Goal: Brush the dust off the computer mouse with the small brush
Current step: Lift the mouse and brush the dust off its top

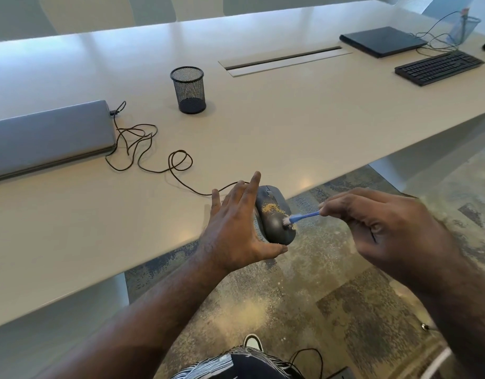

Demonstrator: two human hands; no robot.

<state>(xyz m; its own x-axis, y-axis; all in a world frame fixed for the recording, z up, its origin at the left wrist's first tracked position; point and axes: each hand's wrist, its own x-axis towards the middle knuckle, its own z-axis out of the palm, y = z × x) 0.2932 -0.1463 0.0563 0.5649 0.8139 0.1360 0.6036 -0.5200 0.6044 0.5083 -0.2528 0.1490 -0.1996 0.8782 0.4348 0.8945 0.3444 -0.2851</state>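
Note:
A dark grey wired computer mouse is held just past the table's front edge, above the floor. A patch of yellowish dust lies on its back. My left hand grips the mouse from the left, thumb under its rear end and fingers spread behind it. In my right hand, to the right of the mouse, is a small blue brush, pinched by its handle. The brush's white bristles touch the mouse's right side near the rear, where some dust clings.
The mouse cable runs in loops across the white table to a closed grey laptop at the left. A black mesh pen cup stands mid-table. Far right are a black laptop, a keyboard and another mesh cup. Dust speckles the carpet below.

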